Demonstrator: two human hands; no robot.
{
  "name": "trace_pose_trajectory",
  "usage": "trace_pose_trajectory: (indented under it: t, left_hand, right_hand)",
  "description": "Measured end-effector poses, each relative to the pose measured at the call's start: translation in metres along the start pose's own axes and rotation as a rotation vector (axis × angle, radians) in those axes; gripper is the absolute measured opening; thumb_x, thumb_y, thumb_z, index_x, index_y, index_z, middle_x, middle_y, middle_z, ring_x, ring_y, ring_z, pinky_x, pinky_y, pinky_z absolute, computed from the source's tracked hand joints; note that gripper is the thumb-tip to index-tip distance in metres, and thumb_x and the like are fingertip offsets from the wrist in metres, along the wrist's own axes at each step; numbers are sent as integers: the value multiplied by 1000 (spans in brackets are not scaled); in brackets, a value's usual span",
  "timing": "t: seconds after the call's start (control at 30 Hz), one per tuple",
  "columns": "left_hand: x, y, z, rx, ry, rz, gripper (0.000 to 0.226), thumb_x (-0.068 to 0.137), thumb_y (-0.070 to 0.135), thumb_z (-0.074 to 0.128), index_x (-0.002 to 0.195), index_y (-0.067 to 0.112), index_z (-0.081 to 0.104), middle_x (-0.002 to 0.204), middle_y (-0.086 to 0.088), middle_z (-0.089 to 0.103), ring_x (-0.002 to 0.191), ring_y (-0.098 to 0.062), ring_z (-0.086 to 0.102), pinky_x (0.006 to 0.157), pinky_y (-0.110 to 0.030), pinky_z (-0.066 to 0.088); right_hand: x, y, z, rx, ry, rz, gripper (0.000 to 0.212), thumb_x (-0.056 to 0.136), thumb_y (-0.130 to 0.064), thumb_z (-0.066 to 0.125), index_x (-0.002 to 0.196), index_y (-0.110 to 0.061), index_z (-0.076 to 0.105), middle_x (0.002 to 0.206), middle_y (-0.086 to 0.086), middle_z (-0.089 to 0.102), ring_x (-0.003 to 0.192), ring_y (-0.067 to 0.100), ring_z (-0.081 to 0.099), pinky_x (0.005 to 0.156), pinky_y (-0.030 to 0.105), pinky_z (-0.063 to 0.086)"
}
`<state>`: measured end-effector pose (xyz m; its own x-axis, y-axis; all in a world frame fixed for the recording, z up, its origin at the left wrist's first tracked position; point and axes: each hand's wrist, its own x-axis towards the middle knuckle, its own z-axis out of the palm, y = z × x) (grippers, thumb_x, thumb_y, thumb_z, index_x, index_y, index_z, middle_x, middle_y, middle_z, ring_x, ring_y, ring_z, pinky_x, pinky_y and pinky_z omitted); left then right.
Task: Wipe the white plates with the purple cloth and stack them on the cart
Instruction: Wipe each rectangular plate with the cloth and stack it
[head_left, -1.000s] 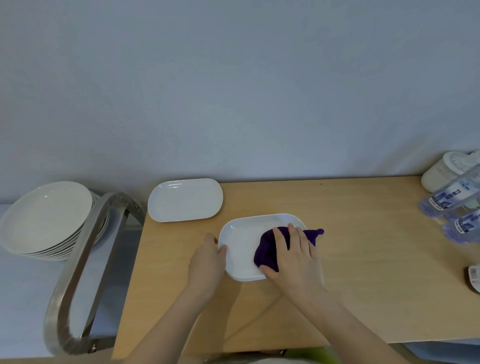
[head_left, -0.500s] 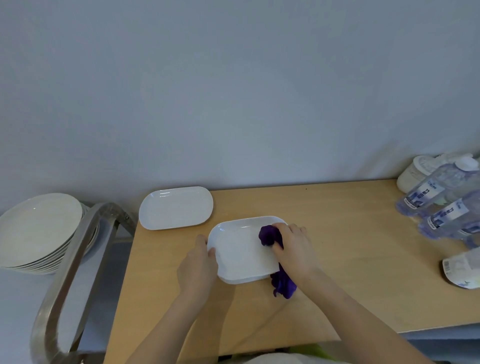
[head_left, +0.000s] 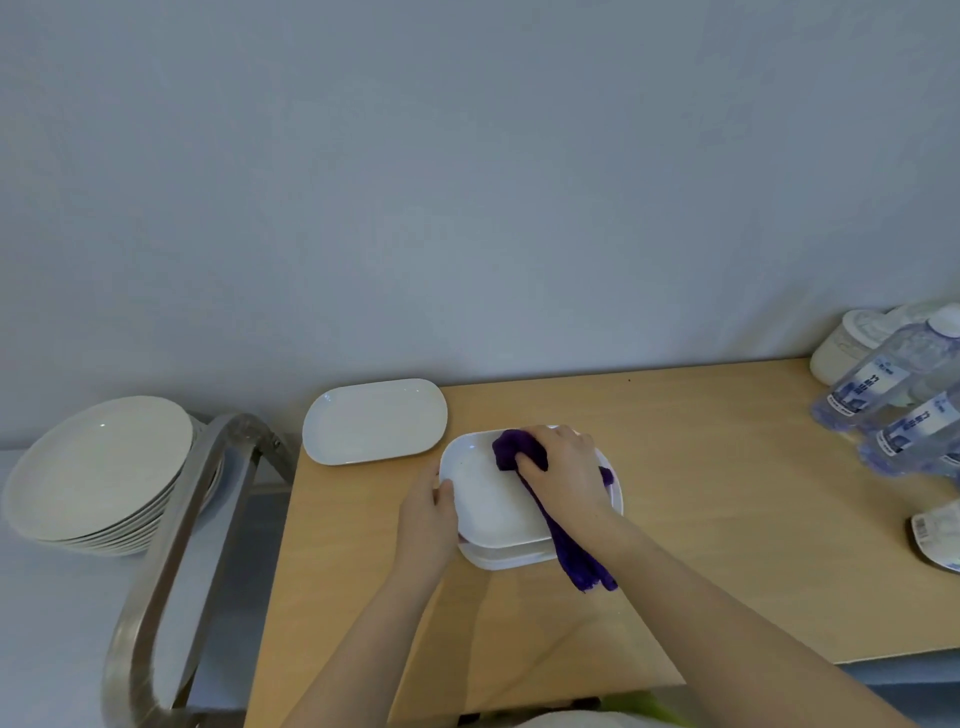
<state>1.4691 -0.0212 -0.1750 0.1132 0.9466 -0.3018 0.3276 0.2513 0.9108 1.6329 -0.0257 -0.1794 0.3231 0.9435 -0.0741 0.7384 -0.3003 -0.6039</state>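
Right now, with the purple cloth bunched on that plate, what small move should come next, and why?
Probably sweep the purple cloth toward the near left of the top plate. The right hand grips it at the far side, that part lies bare, and the left hand steadies the rim.

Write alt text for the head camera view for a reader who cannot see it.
A right hand grips a purple cloth on a white rectangular plate, while the left hand holds its left edge on a wooden table. Another white oblong plate lies behind; a stack of round white plates sits on the cart at left.
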Motion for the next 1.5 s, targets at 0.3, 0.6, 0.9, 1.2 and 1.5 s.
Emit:
trace_pose_trajectory:
  t: [0.3,0.6,0.9,1.2,1.5]
  left_hand:
    - [0,3,-5,-217,32,-2,41,95,1,39,106,29,67,91,-2,72,93,-30,66,81,-61,53]
    - [-12,3,-17,-386,47,-47,34,100,4,38,104,17,68,98,-15,69,82,-23,65,70,-47,57]
    - [-13,7,-19,-324,20,36,36,102,9,38,103,32,67,90,-6,64,81,-17,60,71,-52,56]
    - [-5,20,-16,-281,-12,80,40,102,12,36,111,36,66,97,-7,68,89,-20,61,75,-52,56]
    - [-8,18,-12,-362,22,41,37,103,7,34,115,21,66,97,0,72,93,-19,67,68,-39,60]
  right_hand:
    - [-22,-46,30,-135,17,-238,38,92,-44,42,124,-38,60,122,-10,57,112,21,48,82,37,41]
    - [-36,-24,3,-261,-112,-348,41,97,-26,41,132,-42,54,130,-12,48,123,17,38,98,33,30]
    - [-9,-2,-7,-299,113,16,40,101,-25,39,139,-35,46,132,0,45,115,27,37,91,33,35]
    - [3,-36,12,-99,137,-188,34,97,-23,46,128,-29,60,124,-2,56,106,32,46,87,38,41]
    - [-28,-46,14,-225,51,-366,42,85,-48,39,109,-31,70,118,-5,63,106,24,58,77,40,49]
